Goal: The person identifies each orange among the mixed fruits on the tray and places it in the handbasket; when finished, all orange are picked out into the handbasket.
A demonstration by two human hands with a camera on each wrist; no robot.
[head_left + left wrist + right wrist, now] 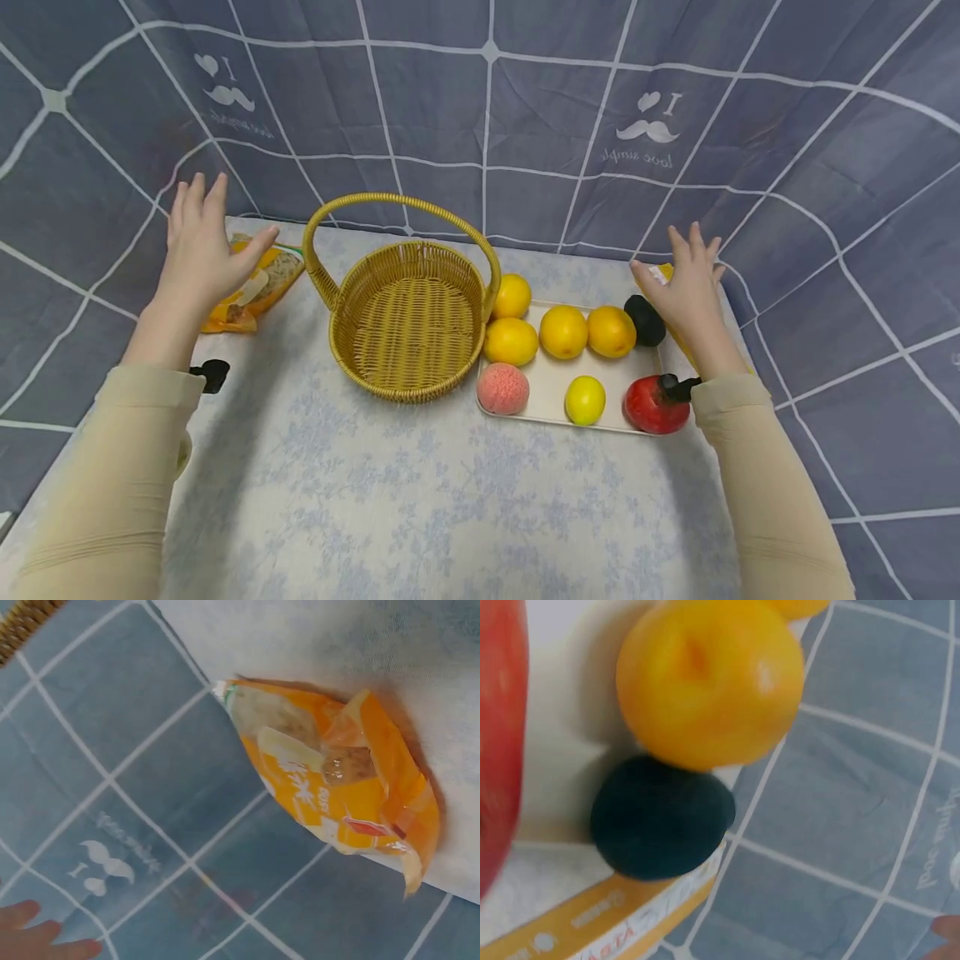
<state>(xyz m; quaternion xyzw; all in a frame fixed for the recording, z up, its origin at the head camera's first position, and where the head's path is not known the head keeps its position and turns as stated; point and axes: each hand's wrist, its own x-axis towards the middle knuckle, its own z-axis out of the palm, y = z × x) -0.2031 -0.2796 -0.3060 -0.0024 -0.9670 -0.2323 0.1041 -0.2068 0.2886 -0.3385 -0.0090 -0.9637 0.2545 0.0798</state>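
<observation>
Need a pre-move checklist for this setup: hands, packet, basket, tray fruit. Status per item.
1. Left hand free: ok, raised, holding nothing.
2. Right hand free: ok, raised, holding nothing.
3. Orange packet untouched: ok, nothing touches it in the left wrist view.
4. Basket upright: ok, handle standing up.
5. Dark fruit within the outline of the tray: not ok, it reaches past the rim toward the yellow box in the right wrist view.
6. Rear yellow fruit by the basket fully on the tray: cannot tell, its base is hidden.
</observation>
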